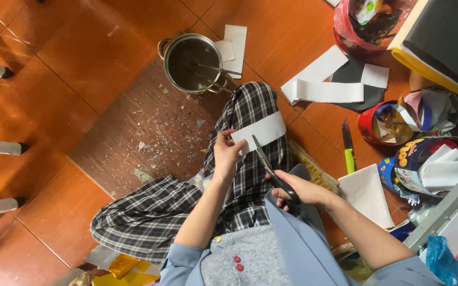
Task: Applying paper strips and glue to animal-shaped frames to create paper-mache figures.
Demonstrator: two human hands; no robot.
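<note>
We sit on an orange tiled floor (96, 37), plaid-trousered knee raised. Our left hand (226, 154) pinches one end of a white fabric strip (261, 131) with zigzag edges, held above the knee. Our right hand (303, 191) is clenched around black-handled scissors (269, 168), blades parted at the strip's lower edge. A steel pot (193, 63) stands beyond.

Steel pot (193, 63) and green-handled knife (349, 151) on floor (80, 47).

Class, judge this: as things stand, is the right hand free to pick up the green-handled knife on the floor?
Probably not: the right hand is occupied with black scissors; the green-handled knife lies unobstructed nearby.
</note>
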